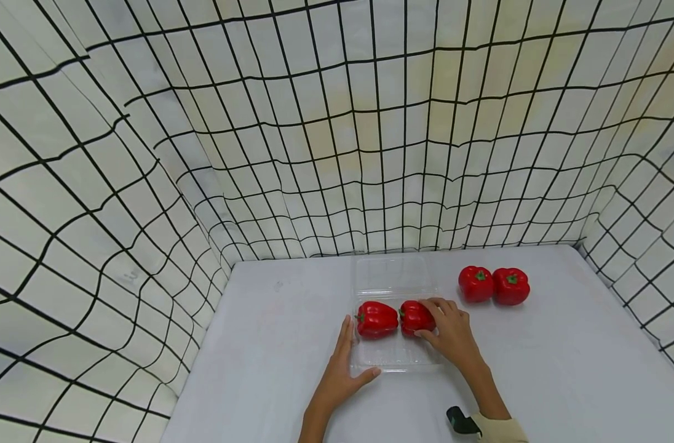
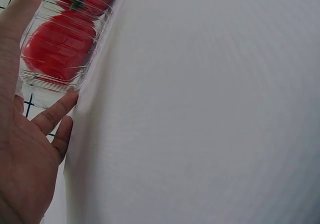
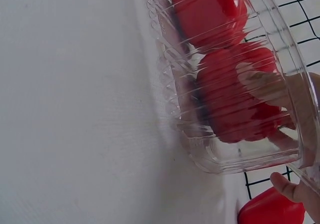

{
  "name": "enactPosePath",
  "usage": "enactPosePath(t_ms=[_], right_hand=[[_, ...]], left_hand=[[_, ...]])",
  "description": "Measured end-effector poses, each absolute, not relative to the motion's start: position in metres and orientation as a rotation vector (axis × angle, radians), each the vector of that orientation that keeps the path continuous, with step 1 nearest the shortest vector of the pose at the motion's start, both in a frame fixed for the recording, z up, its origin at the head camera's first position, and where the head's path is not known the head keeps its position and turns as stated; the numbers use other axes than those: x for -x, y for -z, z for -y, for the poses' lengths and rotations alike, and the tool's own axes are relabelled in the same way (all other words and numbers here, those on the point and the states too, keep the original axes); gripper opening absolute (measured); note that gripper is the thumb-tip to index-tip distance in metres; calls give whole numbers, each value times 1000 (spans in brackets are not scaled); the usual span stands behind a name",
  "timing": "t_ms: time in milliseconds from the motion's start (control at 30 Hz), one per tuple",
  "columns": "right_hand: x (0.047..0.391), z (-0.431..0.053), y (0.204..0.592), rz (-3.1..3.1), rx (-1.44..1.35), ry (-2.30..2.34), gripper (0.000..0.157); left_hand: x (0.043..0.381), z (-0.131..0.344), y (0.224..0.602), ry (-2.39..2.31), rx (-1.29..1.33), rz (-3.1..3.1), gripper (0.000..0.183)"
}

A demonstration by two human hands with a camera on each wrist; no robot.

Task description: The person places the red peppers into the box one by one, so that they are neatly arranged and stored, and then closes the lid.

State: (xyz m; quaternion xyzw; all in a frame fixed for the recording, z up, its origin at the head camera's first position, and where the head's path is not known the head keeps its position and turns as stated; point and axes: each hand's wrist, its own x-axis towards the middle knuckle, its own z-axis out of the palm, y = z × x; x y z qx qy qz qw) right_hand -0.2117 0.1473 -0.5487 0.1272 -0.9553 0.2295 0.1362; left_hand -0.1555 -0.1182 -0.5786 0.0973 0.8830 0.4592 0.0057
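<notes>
A clear plastic clamshell container lies unfolded on the white table, its lid laid back toward the netting. Inside the base are two red bell peppers, a left one on its side with the stem pointing left and a right one beside it. My right hand grips the right pepper, thumb on the near side and fingers over the top. Along the container's left edge rests my left hand, fingers straight and thumb spread near the front corner. Through the ribbed wall the right wrist view shows the gripped pepper.
Two more red bell peppers, one and another, stand side by side on the table to the right of the lid. Black netting over white sheeting surrounds the back and sides.
</notes>
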Motion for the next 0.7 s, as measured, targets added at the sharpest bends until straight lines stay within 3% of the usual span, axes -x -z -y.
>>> enactPosePath(t_ms=[700], right_hand=[[208, -149, 544, 2772, -367, -704, 79]], left_hand=[[156, 118, 579, -1431, -288, -2766, 107]])
